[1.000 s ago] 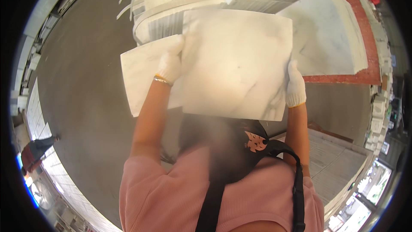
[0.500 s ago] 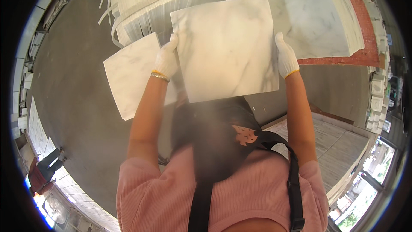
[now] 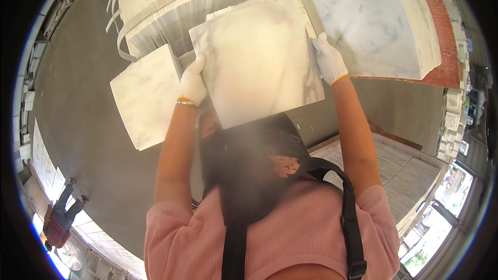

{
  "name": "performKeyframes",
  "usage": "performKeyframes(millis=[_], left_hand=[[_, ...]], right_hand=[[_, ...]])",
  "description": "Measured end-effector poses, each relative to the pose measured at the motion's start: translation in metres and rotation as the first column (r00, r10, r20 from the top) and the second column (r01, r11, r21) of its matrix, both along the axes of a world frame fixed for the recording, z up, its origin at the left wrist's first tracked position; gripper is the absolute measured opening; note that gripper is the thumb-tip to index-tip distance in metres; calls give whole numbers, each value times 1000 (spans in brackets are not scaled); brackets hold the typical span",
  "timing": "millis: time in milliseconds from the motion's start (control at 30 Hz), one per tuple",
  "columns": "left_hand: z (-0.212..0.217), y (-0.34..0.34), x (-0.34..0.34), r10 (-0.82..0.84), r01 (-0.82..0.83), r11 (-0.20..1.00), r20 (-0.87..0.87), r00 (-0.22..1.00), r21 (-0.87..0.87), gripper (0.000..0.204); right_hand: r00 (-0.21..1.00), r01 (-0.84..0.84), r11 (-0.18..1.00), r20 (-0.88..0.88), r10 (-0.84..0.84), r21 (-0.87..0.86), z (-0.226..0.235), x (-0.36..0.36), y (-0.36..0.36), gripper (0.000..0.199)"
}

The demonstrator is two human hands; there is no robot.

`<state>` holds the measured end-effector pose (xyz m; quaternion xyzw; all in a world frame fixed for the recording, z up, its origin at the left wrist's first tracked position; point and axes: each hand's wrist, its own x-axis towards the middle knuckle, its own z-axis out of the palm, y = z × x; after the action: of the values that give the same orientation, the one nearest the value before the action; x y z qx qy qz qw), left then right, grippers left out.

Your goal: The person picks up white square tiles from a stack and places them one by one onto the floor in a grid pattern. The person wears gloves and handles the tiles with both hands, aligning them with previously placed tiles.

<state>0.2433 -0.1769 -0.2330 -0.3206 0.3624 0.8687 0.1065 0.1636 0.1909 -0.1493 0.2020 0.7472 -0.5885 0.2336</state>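
Between my two hands is a square white marble tile (image 3: pixel 259 62) with grey veins, its face toward me. My left hand (image 3: pixel 193 80), in a white knit glove with a yellow cuff edge, grips the tile's left side. On the opposite side my right hand (image 3: pixel 329 59), gloved the same way, holds the right edge with the thumb up. The fingers of both hands are partly hidden behind the tile. Another white marble tile (image 3: pixel 145 96) lies to the left, close to my left wrist.
A strapped row of tiles on edge (image 3: pixel 166 0) stands at the far side. To the right, a stack of veined tiles (image 3: pixel 368 21) rests on a red board (image 3: pixel 443 67). A pale slatted surface (image 3: pixel 384 176) is low right. A person (image 3: pixel 59 218) stands at far left.
The tile in my hands has shifted left and tilted a little, both hands moving with it. The surroundings have shifted slightly in view. The person at far left has changed stance.
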Motion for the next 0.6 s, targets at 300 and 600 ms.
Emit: performKeyframes(millis=[300,600], left_hand=[[-8,24,3,95,-61,929,75,993,-365,57],[-7,30,1,131,-69,868,92,987,-492,59]], right_hand=[[991,-106,976,-59,119,189,6,3,-3,45],[582,-59,377,-275,765,924,8,52,4,50]])
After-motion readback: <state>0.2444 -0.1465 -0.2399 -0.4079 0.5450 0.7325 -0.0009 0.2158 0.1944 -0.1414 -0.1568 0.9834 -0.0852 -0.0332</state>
